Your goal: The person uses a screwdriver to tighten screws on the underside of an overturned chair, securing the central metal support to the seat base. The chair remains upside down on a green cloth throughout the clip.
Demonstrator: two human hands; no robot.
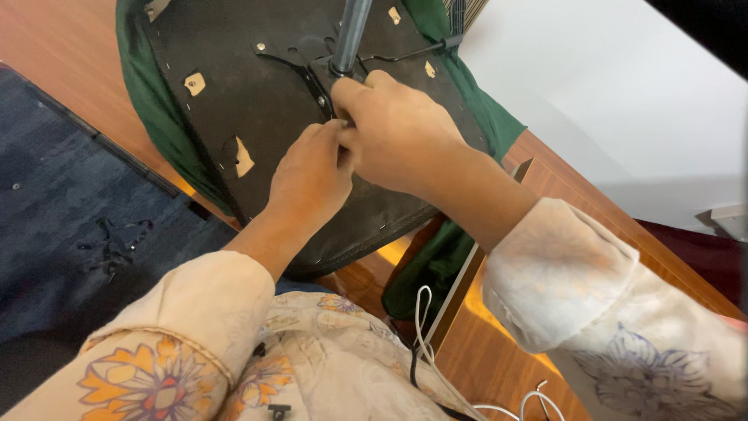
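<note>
While both hands (351,148) pinch its metal bracket (315,78), the upturned green chair seat (234,93) shows black backing.

Dark blue carpet (62,210) covers the left side, with a few small dark scraps lying on it. A strip of reddish-brown wood floor (70,47) runs beside the carpet at upper left. White wall (592,86) fills the upper right, evenly lit. Below it a wooden bench (506,359) with warm brown grain catches a bright yellowish glare. White cables (425,327) trail across its near edge.
</note>
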